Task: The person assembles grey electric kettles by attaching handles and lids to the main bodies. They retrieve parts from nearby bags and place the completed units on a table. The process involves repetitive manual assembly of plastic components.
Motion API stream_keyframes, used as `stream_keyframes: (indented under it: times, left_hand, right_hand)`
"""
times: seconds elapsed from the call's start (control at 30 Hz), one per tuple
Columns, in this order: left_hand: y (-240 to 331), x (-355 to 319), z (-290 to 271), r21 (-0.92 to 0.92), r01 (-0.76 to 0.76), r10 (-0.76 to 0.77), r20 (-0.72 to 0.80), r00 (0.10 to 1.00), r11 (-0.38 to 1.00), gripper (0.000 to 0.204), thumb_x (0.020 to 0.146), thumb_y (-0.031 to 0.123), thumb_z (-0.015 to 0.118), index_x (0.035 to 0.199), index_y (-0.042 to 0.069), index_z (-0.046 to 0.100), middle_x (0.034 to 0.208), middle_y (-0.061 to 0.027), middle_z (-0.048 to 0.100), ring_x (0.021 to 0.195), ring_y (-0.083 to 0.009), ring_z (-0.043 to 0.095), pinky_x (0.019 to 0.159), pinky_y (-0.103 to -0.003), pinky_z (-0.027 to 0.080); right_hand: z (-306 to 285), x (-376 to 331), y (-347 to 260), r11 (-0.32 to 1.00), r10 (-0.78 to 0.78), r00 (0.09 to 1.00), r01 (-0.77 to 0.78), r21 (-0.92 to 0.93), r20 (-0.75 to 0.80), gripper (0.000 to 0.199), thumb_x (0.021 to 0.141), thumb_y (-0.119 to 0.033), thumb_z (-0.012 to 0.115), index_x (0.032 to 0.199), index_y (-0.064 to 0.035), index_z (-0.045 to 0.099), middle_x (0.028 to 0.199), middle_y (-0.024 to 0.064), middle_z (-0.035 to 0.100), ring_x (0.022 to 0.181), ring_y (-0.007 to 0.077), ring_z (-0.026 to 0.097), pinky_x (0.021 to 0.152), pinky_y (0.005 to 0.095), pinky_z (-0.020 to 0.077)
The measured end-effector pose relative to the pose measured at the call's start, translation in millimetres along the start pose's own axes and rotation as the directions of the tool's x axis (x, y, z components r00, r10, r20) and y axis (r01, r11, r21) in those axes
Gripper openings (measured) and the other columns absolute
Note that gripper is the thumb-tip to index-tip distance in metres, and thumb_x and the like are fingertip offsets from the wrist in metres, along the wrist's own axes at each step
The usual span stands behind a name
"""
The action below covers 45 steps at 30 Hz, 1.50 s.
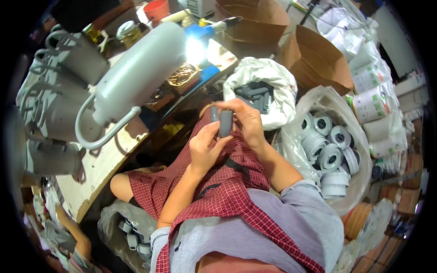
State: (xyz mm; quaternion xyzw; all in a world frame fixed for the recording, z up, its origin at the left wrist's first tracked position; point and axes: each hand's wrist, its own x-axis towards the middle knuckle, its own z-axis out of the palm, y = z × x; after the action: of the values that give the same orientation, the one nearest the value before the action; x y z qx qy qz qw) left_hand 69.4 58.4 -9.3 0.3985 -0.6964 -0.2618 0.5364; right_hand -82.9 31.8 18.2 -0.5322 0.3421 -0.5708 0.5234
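Note:
Two short grey plastic cylinders, one dark with a rounded lower end and one lighter, sit side by side between my hands above my lap. My left hand is closed, with thumb and fingers pinching the pieces from below. Curled over their top ends, my right hand grips from the right; its fingertips partly hide the upper edges. Just beyond the right hand, a white sack holds several dark grey tube pieces.
On the bench at left lies a large grey tank with a curved tube; similar tanks stand behind. A clear bag of grey ring-shaped parts is at right, cardboard boxes beyond. Another person's arm shows lower left.

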Motion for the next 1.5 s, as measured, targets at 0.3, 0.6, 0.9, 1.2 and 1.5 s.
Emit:
stream_keyframes:
  times: [0.3, 0.6, 0.9, 1.2, 1.5]
  left_hand:
    - [-3, -11, -40, -0.494, 0.419, -0.465, 0.034, 0.885, 0.762, 0.034, 0.080, 0.008, 0.071, 0.111, -0.001, 0.061, 0.099, -0.0075, 0.063, 0.074, -0.0092, 0.061, 0.065, -0.022, 0.050]
    - [-99, -158, -191, 0.958, -0.185, -0.581, 0.282, 0.763, 0.221, 0.014, 0.075, 0.015, 0.058, 0.076, 0.011, 0.072, 0.077, -0.0061, 0.066, 0.087, -0.0254, 0.057, 0.094, -0.044, 0.036]
    - [-14, -137, -306, 0.829, 0.549, -0.457, -0.451, 0.767, 0.103, 0.010, 0.071, 0.018, 0.073, 0.075, 0.009, 0.069, 0.077, -0.0061, 0.064, 0.081, -0.0252, 0.058, 0.077, -0.038, 0.044]
    - [-111, 5, -244, 0.015, 0.376, -0.312, -0.527, 0.791, 0.927, 0.079, 0.074, 0.017, 0.077, 0.141, 0.012, 0.035, 0.136, -0.0173, 0.042, 0.121, -0.0317, 0.049, 0.099, -0.042, 0.044]
    - [-150, 29, -246, 0.047, 0.190, -0.138, -0.523, 0.841, 0.981, 0.083, 0.079, 0.057, 0.065, 0.142, 0.011, 0.036, 0.137, -0.0178, 0.041, 0.125, -0.0339, 0.046, 0.100, -0.045, 0.044]
  right_hand:
    - [36, -24, 20, 0.847, -0.090, 0.964, 0.205, -0.491, 0.248, 0.066, 0.081, -0.021, 0.072, 0.136, -0.0018, 0.043, 0.127, 0.0182, 0.052, 0.116, 0.0277, 0.053, 0.097, 0.0350, 0.0414]
    - [5, 52, -11, 0.852, 0.095, 0.959, 0.061, -0.519, 0.269, 0.045, 0.081, -0.012, 0.064, 0.124, -0.0045, 0.053, 0.106, 0.0113, 0.062, 0.096, 0.0207, 0.059, 0.086, 0.0312, 0.0450]
    - [145, 218, -93, 0.390, -0.220, 0.435, 0.860, -0.330, 0.873, 0.035, 0.078, -0.014, 0.070, 0.111, -0.0100, 0.060, 0.089, 0.0102, 0.062, 0.074, 0.0298, 0.061, 0.066, 0.0345, 0.0495]
    - [229, 274, -54, 0.184, 0.065, 0.281, 0.940, -0.288, 0.958, 0.028, 0.079, -0.021, 0.069, 0.104, -0.0105, 0.061, 0.091, 0.0079, 0.066, 0.078, 0.0303, 0.064, 0.064, 0.0392, 0.0495]
    - [236, 274, -48, 0.185, 0.206, 0.302, 0.922, -0.340, 0.931, 0.031, 0.079, -0.022, 0.069, 0.106, -0.0102, 0.060, 0.095, 0.0085, 0.066, 0.081, 0.0299, 0.064, 0.067, 0.0390, 0.0501]
